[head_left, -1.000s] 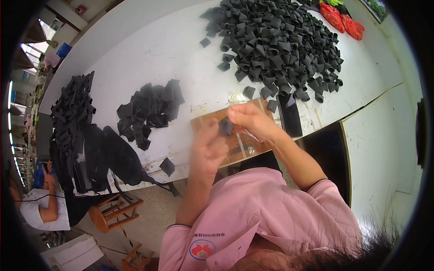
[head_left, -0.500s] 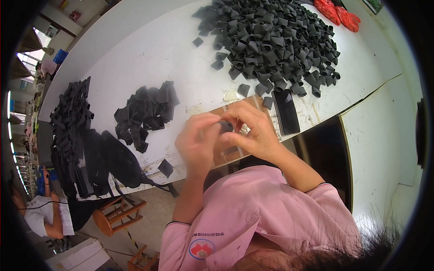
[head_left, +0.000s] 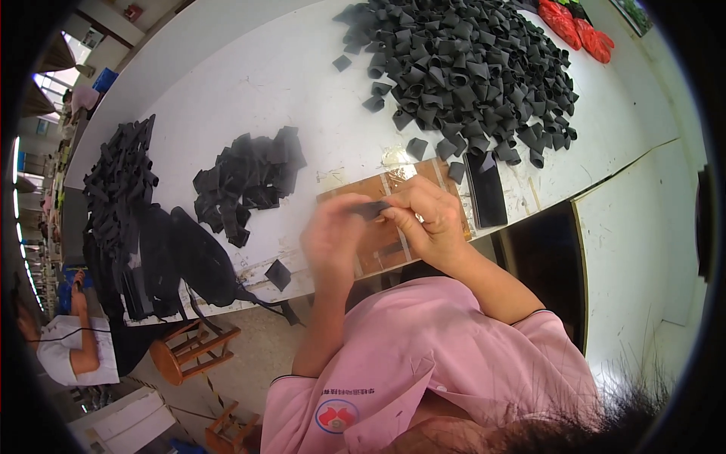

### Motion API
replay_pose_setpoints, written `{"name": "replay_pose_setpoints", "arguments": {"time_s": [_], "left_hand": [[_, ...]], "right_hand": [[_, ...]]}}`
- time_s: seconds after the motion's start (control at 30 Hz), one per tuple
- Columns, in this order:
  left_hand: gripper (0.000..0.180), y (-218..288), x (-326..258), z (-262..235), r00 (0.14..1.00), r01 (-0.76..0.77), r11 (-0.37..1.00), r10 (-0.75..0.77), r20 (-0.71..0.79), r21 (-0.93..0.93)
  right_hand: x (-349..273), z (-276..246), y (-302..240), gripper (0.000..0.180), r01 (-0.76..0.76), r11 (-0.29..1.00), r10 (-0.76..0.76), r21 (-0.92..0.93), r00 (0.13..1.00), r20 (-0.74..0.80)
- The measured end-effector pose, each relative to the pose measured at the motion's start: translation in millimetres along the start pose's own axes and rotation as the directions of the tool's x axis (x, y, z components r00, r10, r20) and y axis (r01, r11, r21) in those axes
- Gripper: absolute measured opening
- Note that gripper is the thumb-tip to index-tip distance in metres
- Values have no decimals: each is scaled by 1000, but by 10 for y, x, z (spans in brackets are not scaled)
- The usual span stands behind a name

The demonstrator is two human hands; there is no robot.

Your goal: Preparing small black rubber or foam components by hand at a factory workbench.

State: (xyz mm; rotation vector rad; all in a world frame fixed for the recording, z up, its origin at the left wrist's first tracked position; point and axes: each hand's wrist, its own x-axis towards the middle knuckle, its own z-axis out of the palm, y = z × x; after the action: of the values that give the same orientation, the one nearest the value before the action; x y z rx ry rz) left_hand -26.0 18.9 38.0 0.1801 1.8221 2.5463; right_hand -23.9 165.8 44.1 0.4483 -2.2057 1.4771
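A small, dark grey, flexible-looking piece (head_left: pixel 369 210) is held above a board, in front of the person's chest. Its long axis runs roughly left to right, the right end pointing slightly away from the body. The right hand (head_left: pixel 431 223) pinches that end between thumb and fingers. The left hand (head_left: pixel 329 234), blurred, curls at the other end; how firmly it grips cannot be told. Beneath lies the brown rectangular wooden board (head_left: pixel 369 259) with clear tape strips, on a white worktable (head_left: pixel 302 91). A glossy black rectangular slab (head_left: pixel 486 193) lies just right of the board. Beyond spreads a large heap of black, tube-like pieces (head_left: pixel 469 76); leftward lies a smaller pile of flat black pieces (head_left: pixel 249 178).
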Motion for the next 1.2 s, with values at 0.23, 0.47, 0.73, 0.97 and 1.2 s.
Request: {"name": "replay_pose_setpoints", "arguments": {"time_s": [0.23,0.47,0.73,0.97,1.2], "left_hand": [[10,-84,9,-29,997,47,936,-67,45,348],[20,-664,622,-526,929,-48,472,346,-134,880],[15,-1194,1555,-1136,975,117,-344,218,-42,932],[8,-952,1379,-1246,945,-112,-171,285,158,979],[33,-863,112,-927,947,-230,109,255,197,967]], "right_hand": [[190,-154,-41,7,-4,1000,4,3,990,142],[451,-454,431,30,-465,842,519,275,838,-172],[-521,-184,368,18,-748,602,719,280,660,217],[-516,-282,406,16,-763,565,739,315,637,218],[-554,-72,420,15,-768,569,708,294,640,300]]}}
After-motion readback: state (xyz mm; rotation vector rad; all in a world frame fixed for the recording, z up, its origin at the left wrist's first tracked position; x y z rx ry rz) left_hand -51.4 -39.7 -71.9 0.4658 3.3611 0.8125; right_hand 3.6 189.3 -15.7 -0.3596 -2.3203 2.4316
